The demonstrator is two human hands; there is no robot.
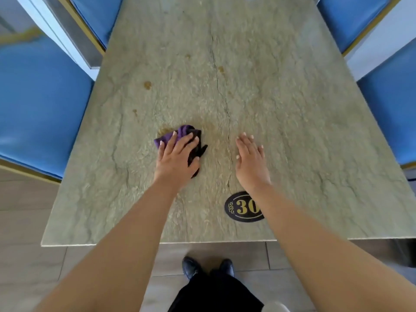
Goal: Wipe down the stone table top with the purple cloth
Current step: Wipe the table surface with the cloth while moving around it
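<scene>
The grey-green stone table top (281,104) fills the middle of the head view. A crumpled purple cloth (183,131) lies on it left of centre, partly dark where it is bunched. My left hand (176,157) presses flat on the cloth with spread, straight fingers, covering most of it. My right hand (251,159) rests flat on the bare stone to the right, fingers straight, holding nothing. A brownish smear (164,131) shows at the cloth's far-left edge. Small brown spots (147,84) dot the stone farther away.
A black oval plaque with a gold "30" (242,207) sits near the table's front edge, partly under my right forearm. Blue cushioned seats (40,104) stand on the left, and more blue seats (391,113) on the right. My shoes (191,265) stand on tiled floor below.
</scene>
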